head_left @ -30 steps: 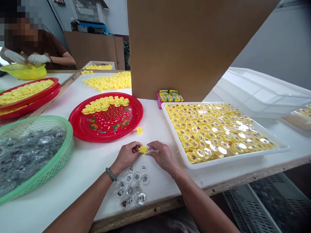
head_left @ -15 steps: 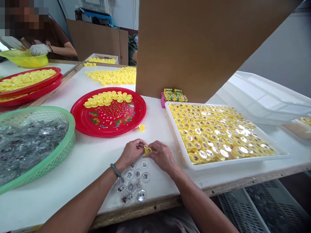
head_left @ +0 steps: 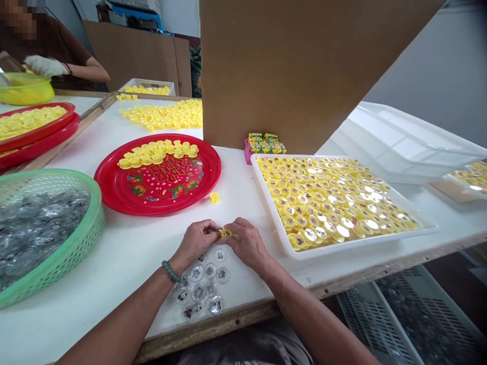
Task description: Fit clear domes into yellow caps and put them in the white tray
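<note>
Between my hands, above the white table, is a small yellow plastic cup-shaped piece (head_left: 225, 233) with a printed clear disc on its face. My left hand (head_left: 198, 240) pinches its left side. The fingers of my right hand (head_left: 247, 242) close on its right edge. Just below lie several loose clear discs (head_left: 198, 292) with dark printed figures. One single yellow piece (head_left: 214, 198) rests on the table beyond my hands, near the red plate (head_left: 160, 204), whose far side bears a cluster of yellow pieces (head_left: 158, 153).
At right, a white tray (head_left: 281, 238) holds rows of yellow pieces with discs. A green basket (head_left: 97, 223) of clear discs stands left. Behind are a pink box of small packets (head_left: 266, 144) and a cardboard panel (head_left: 274, 76). A gloved co-worker's hand (head_left: 46, 66) is at far left.
A clear disc held beside the yellow piece in my right hand now sits on its face. The piece has tilted between my fingers. My view has shifted slightly.
</note>
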Action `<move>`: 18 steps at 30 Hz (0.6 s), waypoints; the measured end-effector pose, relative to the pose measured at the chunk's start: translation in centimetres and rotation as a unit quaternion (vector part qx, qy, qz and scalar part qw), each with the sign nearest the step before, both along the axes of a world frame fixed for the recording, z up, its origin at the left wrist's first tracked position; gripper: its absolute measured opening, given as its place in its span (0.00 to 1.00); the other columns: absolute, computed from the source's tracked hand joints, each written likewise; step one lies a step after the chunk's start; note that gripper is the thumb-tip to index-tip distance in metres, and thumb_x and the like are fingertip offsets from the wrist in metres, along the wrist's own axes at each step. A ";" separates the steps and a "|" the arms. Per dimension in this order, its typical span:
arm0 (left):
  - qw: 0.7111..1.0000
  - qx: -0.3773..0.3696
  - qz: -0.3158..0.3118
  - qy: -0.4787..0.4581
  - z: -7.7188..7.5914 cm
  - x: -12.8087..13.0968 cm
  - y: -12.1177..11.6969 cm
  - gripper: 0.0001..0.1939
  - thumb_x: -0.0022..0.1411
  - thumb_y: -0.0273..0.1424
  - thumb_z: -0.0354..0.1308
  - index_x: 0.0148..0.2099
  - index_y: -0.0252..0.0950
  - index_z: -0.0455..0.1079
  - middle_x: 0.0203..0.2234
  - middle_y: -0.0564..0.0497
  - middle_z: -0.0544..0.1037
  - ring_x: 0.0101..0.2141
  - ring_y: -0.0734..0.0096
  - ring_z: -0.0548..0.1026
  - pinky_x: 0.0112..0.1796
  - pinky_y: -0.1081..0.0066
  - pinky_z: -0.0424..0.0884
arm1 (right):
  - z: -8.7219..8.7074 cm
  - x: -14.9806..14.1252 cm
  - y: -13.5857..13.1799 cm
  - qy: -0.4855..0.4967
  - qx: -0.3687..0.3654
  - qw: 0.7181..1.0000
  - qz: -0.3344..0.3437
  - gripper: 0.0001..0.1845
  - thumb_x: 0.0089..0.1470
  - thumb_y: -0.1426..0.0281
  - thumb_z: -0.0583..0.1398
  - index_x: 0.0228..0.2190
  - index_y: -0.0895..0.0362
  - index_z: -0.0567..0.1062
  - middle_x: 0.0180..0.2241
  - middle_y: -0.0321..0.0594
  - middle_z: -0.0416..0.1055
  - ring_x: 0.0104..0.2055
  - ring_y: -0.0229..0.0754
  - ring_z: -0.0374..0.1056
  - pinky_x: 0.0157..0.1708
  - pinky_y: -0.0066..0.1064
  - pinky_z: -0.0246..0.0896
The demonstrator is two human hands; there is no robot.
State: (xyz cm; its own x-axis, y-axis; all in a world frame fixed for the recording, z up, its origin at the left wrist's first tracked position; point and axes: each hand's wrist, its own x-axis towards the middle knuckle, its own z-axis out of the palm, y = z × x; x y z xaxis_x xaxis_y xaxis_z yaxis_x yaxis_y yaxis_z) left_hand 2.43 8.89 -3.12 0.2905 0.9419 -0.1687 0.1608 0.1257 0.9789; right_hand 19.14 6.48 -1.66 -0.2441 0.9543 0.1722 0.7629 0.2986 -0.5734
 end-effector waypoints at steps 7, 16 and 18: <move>0.998 -0.037 -0.027 -0.042 0.6 0.0 0.2 0.10 0.50 0.34 0.60 0.34 0.33 0.71 0.27 0.49 0.75 0.31 0.67 0.72 0.32 0.72 0.68 | -0.1 0.0 0.2 0.031 0.013 0.999 0.011 0.08 0.47 0.70 0.64 0.33 0.55 0.76 0.31 0.38 0.68 0.35 0.40 0.64 0.35 0.29 0.58; 0.995 -0.098 -0.001 0.020 0.5 0.5 1.0 0.17 0.43 0.38 0.65 0.31 0.36 0.62 0.14 0.57 0.67 0.14 0.73 0.65 0.15 0.75 0.60 | 0.0 0.0 0.8 0.062 -0.025 0.998 0.006 0.08 0.42 0.71 0.67 0.28 0.57 0.75 0.28 0.36 0.67 0.31 0.37 0.63 0.30 0.26 0.56; 0.994 -0.098 -0.014 0.039 0.8 0.4 1.1 0.18 0.43 0.39 0.64 0.31 0.36 0.62 0.14 0.57 0.67 0.13 0.72 0.64 0.14 0.75 0.59 | 0.0 0.0 1.0 0.059 -0.021 0.998 0.007 0.07 0.42 0.71 0.67 0.26 0.57 0.75 0.27 0.36 0.67 0.31 0.37 0.64 0.30 0.25 0.56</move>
State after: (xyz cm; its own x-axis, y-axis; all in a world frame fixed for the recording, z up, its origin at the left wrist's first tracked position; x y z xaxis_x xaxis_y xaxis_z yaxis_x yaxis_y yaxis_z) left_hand 2.87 10.03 -2.36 0.2945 0.8804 -0.3718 0.2405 0.3083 0.9204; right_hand 19.13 7.44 -1.66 -0.2385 0.9578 0.1607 0.6843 0.2832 -0.6720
